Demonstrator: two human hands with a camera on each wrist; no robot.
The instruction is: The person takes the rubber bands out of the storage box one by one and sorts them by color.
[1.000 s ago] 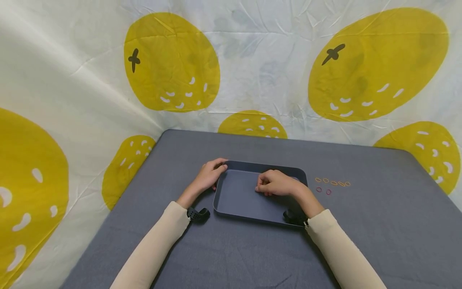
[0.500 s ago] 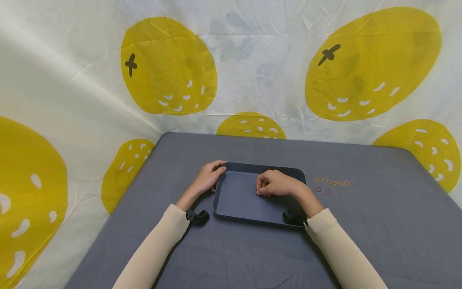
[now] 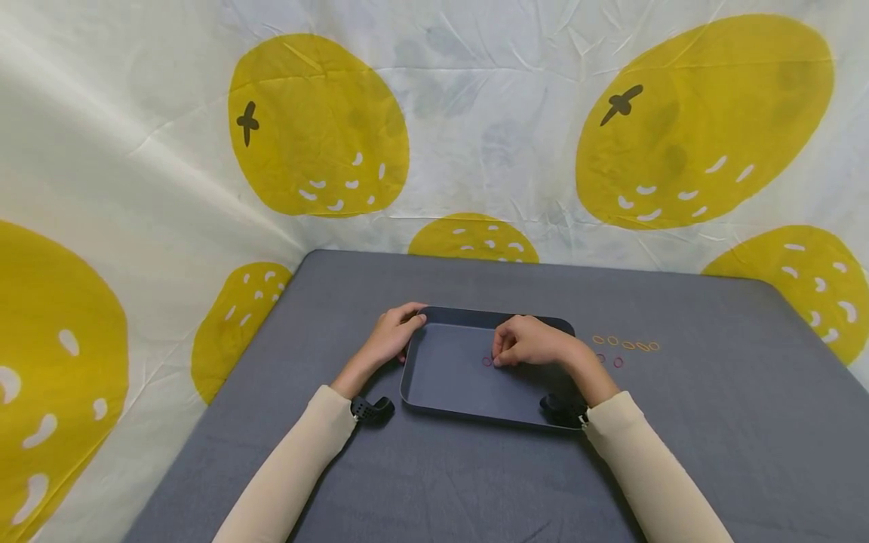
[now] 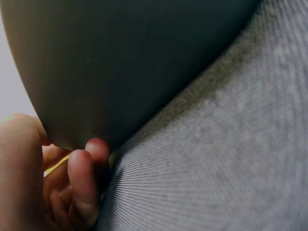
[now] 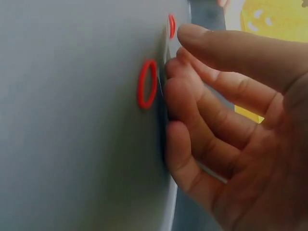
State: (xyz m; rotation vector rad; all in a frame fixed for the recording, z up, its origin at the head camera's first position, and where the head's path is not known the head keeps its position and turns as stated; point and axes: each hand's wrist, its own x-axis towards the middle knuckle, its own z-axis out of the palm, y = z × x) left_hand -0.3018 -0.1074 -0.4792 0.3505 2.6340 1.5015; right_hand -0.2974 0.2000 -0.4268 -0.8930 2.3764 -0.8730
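Observation:
My left hand (image 3: 392, 333) grips the left far corner of a dark grey rectangular tray (image 3: 441, 385). In the left wrist view, fingertips (image 4: 82, 168) press the tray's outer wall (image 4: 130, 72). Over the tray floor is my right hand (image 3: 532, 343), its fingers loosely bent. A small red rubber band (image 3: 486, 362) lies on the floor just left of its fingertips. The right wrist view shows a red band (image 5: 147, 84) beside the fingers and another red band (image 5: 172, 26) near the thumb tip. No band shows between thumb and fingers.
Right of the tray, several orange rubber bands (image 3: 627, 345) lie in a row on the grey cloth-covered table (image 3: 713, 407). Below them is a red band (image 3: 618, 362), with another partly hidden by the right wrist. A fruit-patterned curtain (image 3: 475, 136) stands behind the table.
My right hand has shifted slightly right, and a red rubber band now shows on the tray floor where its fingertips were. My left hand stays on the tray.

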